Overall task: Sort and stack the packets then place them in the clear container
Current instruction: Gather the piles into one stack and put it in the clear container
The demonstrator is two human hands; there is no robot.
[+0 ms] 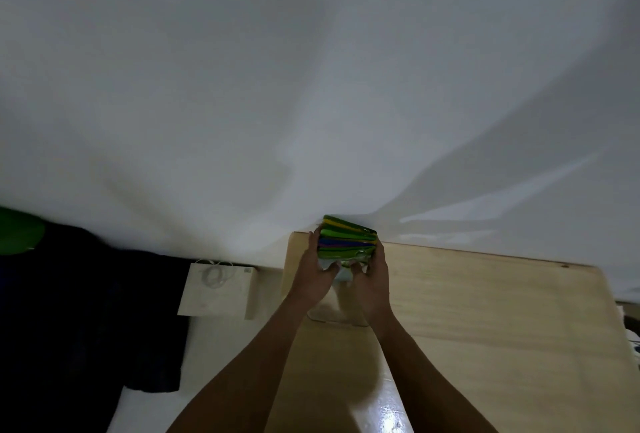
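Observation:
A stack of packets (347, 240), green, yellow and blue-purple at their edges, is held between both hands near the far left corner of the wooden table (485, 311). My left hand (317, 273) grips the stack's left side and my right hand (372, 276) grips its right side. The stack's lower part sits in a clear container (337, 311), whose faint see-through walls and base show between my wrists. My thumbs hide the bottom packets.
A white wall (311, 86) rises right behind the table's far edge. A small pale box (216, 290) with a coiled white cable on it stands left of the table. Dark cloth (69, 311) lies at the far left.

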